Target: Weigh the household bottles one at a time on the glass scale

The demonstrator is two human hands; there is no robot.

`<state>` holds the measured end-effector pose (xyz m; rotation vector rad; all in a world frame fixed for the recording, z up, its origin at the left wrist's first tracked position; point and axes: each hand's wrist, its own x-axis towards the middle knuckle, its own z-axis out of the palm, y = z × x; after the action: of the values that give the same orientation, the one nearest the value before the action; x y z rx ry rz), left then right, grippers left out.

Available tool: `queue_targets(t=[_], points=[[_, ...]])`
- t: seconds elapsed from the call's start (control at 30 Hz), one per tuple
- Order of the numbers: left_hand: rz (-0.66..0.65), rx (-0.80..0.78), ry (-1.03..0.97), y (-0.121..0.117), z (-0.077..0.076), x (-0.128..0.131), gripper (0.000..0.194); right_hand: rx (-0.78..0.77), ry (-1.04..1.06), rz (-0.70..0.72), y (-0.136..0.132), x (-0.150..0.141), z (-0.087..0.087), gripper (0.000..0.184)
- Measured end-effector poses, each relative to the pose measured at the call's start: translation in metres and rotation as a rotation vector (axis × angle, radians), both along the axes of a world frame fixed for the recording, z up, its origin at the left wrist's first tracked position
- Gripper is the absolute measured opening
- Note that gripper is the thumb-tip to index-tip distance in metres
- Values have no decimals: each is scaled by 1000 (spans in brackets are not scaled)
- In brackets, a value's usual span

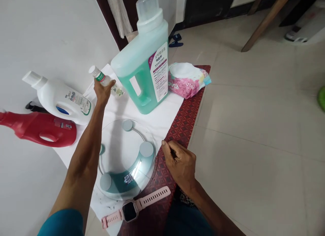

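Note:
My left hand (103,91) is wrapped round a small clear bottle (119,91) with a white cap and a green band at its neck. The bottle is on the white cloth, beside a large green detergent jug (138,65). Nearer to me lies a round glass scale (119,146), its display lit with digits that look like zeros. Just right of the scale, my right hand (179,163) is curled into a loose fist at the table's edge, with nothing visible in it. A pink-strapped smartwatch (130,210) rests in front of the scale.
A white detergent bottle (61,97) and a red bottle (43,129) stand at the left by the wall. Behind the jug's right side sits a pink wipes pack (186,84). A red patterned cover (186,117) borders the white cloth (165,117). Tiled floor (254,127) lies to the right.

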<state>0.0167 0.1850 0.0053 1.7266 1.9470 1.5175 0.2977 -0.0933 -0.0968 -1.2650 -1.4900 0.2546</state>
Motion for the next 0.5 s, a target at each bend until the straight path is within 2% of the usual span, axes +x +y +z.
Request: queue_targets(t=[0.13,0.23,0.33,0.4,0.5], points=[[-19,89,-5,-66,14,-16,58,-27,14,8,-1,0,2,49],[-87,168,70,-134,36,-22,54,-86,32,11,-2,0,2,50],[-84,154,179,-204,53,-14,52,-133,55,7,-3,-1,0,52],[-112,93,196,-243,56,-2,52,-153,63,9,-3,-1,-2,51],[-171,16,186,-283,44,16,53,-178,56,24,-4,-2,-4,50]])
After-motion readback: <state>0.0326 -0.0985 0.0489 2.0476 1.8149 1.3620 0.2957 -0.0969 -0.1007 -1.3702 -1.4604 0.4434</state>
